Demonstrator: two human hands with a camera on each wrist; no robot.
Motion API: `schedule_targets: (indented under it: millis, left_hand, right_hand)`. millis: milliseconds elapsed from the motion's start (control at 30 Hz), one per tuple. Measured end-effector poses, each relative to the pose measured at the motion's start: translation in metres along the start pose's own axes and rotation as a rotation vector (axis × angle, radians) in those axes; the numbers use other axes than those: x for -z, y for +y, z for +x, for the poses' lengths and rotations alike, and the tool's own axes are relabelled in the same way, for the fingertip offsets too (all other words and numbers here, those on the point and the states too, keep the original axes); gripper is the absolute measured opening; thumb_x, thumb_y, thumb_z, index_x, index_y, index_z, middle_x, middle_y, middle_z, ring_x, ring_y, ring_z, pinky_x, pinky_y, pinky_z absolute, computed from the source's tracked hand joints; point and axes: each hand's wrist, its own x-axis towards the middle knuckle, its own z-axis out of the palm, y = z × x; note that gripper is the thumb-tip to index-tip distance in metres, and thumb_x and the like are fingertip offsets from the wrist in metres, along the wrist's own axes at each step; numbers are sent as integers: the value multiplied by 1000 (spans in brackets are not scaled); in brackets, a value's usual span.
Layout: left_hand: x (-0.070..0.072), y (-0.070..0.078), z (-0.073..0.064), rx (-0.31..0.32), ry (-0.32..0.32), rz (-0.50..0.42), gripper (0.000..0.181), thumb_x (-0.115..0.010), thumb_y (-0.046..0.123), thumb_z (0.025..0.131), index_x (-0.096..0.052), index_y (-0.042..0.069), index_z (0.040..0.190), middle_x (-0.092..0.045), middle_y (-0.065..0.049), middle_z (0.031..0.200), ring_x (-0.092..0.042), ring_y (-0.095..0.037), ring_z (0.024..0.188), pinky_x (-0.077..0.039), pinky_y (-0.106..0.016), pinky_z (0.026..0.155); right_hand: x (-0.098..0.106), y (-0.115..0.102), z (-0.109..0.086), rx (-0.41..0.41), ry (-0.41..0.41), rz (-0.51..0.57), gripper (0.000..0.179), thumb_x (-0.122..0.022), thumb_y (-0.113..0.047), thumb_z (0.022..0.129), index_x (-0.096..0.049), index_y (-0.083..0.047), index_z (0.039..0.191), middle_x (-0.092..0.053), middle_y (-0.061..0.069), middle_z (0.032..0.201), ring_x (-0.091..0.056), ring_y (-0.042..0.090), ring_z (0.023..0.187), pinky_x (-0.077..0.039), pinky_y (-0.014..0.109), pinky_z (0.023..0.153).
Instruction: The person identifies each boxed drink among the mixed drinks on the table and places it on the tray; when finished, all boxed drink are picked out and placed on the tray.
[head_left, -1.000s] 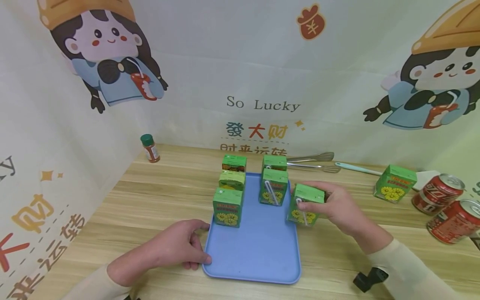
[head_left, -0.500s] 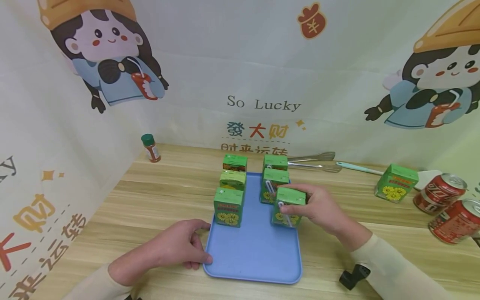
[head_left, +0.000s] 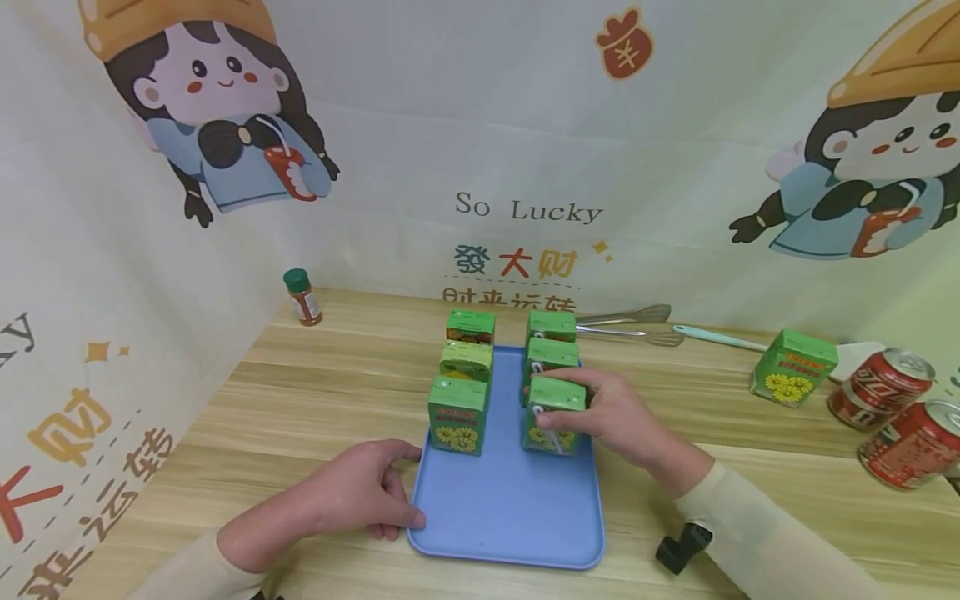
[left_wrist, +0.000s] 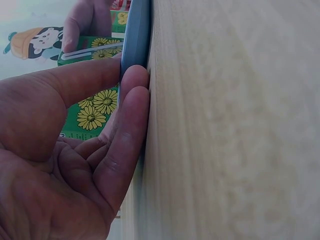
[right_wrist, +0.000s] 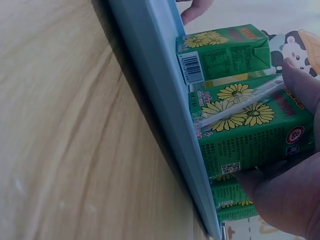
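Note:
My right hand (head_left: 626, 421) grips a green juice box (head_left: 558, 392) with a white straw on its front. The box stands upright at the right side of the blue tray (head_left: 502, 517), in front of another green juice box (head_left: 558, 352); in the right wrist view the held box (right_wrist: 240, 145) meets the tray's surface. My left hand (head_left: 363, 492) pinches the tray's left rim, thumb on top and fingers against the edge, as the left wrist view shows at the rim (left_wrist: 136, 40). Opposite, along the left side, stands a green juice box (head_left: 457, 417) with a lighter green box (head_left: 467, 358) behind it.
More green boxes stand at the far left (head_left: 471, 325) and far right (head_left: 551, 323) of the tray. Off to the right are a juice box (head_left: 795, 367), two red cans (head_left: 881, 387), metal utensils (head_left: 630, 321) and a turquoise-handled spatula (head_left: 716, 337). A spice bottle (head_left: 302, 297) stands back left.
My right hand has carried the juice box leftward, from the tray's right edge to in line with the right row. The left hand has stayed on the rim.

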Motion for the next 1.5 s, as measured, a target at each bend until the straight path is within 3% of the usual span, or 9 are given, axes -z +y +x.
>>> schedule_targets:
  millis: [833, 1500]
  left_hand:
    - [0, 1, 0, -9, 8, 15, 93, -97, 12, 86, -43, -18, 156, -75, -6, 74, -73, -25, 61, -64, -41, 58]
    - [-1, 0, 2, -2, 2, 17, 94, -97, 12, 86, -42, -18, 157, -75, -7, 74, -73, -25, 61, -64, -40, 57]
  right_hand:
    - [-6, 2, 9, -4, 9, -89, 63, -99, -24, 87, -75, -12, 145, -73, 13, 115, -69, 24, 92, -60, 35, 79]
    - [-3, 0, 8, 15, 17, -102, 64, -98, -21, 88, -73, -9, 146, -74, 13, 115, -70, 22, 91, -60, 33, 75]
